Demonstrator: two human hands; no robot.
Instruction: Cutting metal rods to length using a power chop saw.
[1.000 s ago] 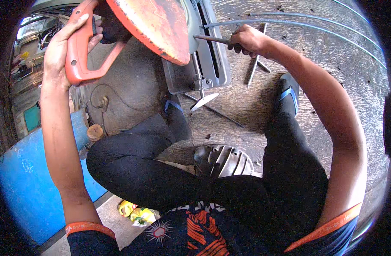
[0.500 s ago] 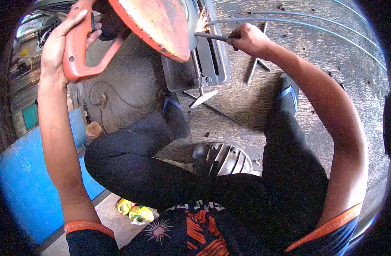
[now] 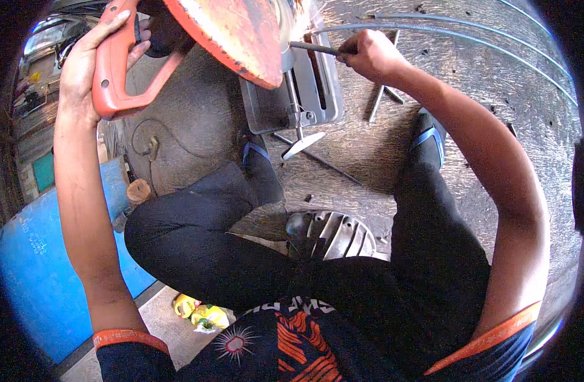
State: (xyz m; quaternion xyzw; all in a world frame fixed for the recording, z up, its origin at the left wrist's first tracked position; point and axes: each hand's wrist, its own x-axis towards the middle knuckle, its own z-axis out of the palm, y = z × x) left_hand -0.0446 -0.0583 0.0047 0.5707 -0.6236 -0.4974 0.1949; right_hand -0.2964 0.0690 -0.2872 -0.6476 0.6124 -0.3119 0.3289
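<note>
My left hand [image 3: 81,73] is wrapped round the orange handle [image 3: 113,79] of a chop saw, its fingers at the dark trigger. The saw's worn orange blade guard [image 3: 231,38] covers much of the disc, and bright sparks [image 3: 299,24] show beside the disc. My right hand [image 3: 374,56] is closed on a short dark metal rod [image 3: 314,47], whose far end reaches the saw's disc. Where the rod meets the disc is partly hidden. Below them is the saw's grey base [image 3: 330,105] with a clamp screw and a pale crank handle [image 3: 303,146].
Long thin metal rods [image 3: 445,38] run across the floor at the upper right, near short cut pieces [image 3: 376,105]. A power cord and plug [image 3: 153,148], a blue panel [image 3: 43,254] and a wood block [image 3: 139,191] are on the left. A ribbed metal housing [image 3: 339,235] lies between my legs.
The saw's handle and guard have dipped or shifted very slightly upward in the picture, and the rod in my right hand has moved up a little. Both hands keep their grip.
</note>
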